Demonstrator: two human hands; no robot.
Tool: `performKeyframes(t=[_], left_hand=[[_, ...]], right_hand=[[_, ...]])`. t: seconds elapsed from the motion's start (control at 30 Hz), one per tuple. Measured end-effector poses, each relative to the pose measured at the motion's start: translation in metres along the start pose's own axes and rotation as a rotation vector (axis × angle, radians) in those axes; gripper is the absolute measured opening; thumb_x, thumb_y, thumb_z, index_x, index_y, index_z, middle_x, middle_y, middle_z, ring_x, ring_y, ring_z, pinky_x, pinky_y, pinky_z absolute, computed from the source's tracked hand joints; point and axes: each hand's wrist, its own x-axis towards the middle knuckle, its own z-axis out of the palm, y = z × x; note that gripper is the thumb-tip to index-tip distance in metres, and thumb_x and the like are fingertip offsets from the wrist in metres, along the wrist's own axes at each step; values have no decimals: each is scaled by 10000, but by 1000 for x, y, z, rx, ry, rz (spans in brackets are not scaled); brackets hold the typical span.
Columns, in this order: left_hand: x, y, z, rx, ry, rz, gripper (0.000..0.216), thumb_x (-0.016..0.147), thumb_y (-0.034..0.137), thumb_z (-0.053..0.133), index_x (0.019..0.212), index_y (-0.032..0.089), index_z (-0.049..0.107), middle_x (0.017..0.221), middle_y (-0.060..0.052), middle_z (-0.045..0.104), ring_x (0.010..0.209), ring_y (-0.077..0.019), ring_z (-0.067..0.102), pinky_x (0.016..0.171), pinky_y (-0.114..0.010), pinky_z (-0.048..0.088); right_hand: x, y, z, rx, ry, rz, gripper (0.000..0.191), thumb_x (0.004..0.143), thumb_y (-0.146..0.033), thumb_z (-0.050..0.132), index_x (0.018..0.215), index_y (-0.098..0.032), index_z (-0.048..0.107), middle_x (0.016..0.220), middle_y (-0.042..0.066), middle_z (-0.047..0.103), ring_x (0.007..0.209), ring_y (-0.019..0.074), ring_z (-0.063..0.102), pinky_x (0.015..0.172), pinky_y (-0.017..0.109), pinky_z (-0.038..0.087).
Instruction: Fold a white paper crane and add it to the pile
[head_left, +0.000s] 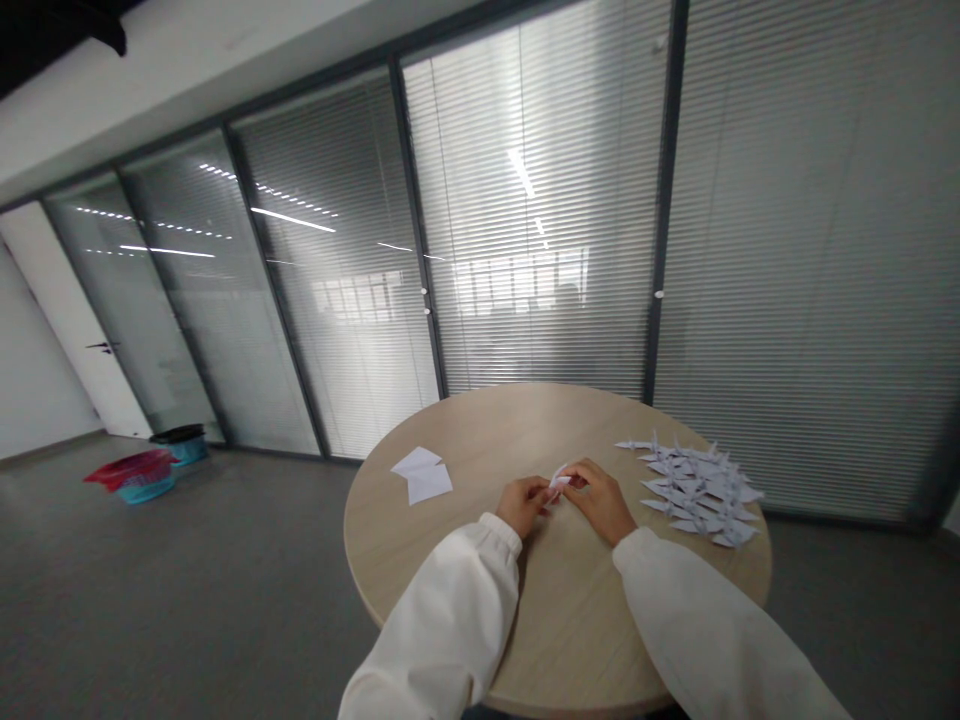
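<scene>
Both my hands meet over the middle of a round wooden table (465, 420). My left hand (525, 505) and my right hand (604, 498) pinch a small folded piece of white paper (560, 480) between their fingertips, just above the tabletop. Both arms wear white sleeves. To the right of my right hand lies a pile of several folded white paper cranes (697, 490). To the left of my left hand lie two flat white paper sheets (424, 477).
Glass partitions with closed blinds (540, 220) stand behind the table. Grey carpet surrounds it. At the far left, by a white door, sit a red and blue basket (139, 475) and a blue bin with a black liner (182, 442).
</scene>
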Motion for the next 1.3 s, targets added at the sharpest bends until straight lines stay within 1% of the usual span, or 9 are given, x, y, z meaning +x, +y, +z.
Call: performKeyframes(t=[0.17,0.33,0.57,0.77,0.9,1.0,1.1,1.2,1.3], left_hand=[[4,-6,-2,-156,-52,-58,466,604,505,600,833,100,633,722,-63,650,706,-179,603,622,-268,468],[3,-4,-2,-259,-115,-53,489,596,524,610,819,89,630,759,-85,653,736,-190,609,629,-271,464],[1,2,-1,-306,-100,-72,480,586,512,627,801,83,627,749,-92,655,734,-206,616,639,-293,469],[1,1,-2,-346,-119,-72,447,600,484,634,799,84,621,753,-96,656,746,-214,618,657,-312,474],[2,1,-2,-377,-129,-45,439,609,476,634,815,89,618,753,-93,656,739,-210,620,670,-319,478],[2,1,-2,-406,-118,-18,439,604,465,646,828,89,616,750,-88,656,756,-212,618,702,-335,475],[2,0,-1,-433,-116,-22,440,592,453,662,832,86,617,757,-88,656,770,-216,617,729,-353,471],[1,-2,0,-460,-131,-34,430,586,434,675,834,86,621,772,-89,658,773,-216,619,744,-358,470],[1,-1,1,-483,-149,-46,426,589,422,678,845,86,626,804,-99,661,788,-221,620,748,-356,472]], right_hand=[[0,6,0,80,-44,41,165,714,-325,576,798,-191,623,797,25,578,704,145,550,615,254,448],[0,8,0,122,-23,41,166,723,-333,580,778,-186,635,781,28,585,687,143,555,620,255,449],[0,4,-2,110,3,-36,132,743,-296,575,756,-191,653,767,39,590,682,145,552,606,253,455],[0,3,-3,95,4,-96,112,753,-250,556,754,-206,658,768,37,589,694,146,552,611,259,460],[1,2,-3,129,-8,-21,136,739,-294,571,779,-197,657,801,42,597,727,156,565,617,261,462],[1,3,-3,208,-35,73,199,717,-352,592,804,-185,655,835,49,602,755,166,574,620,260,472],[1,5,-3,286,-61,124,241,694,-379,612,811,-174,657,850,57,598,771,175,578,622,262,486],[1,8,-2,325,-72,127,257,681,-396,620,806,-176,666,855,62,596,769,180,579,615,266,495],[1,12,-2,310,-50,85,234,688,-390,617,779,-183,679,842,60,596,767,179,575,625,270,488]])
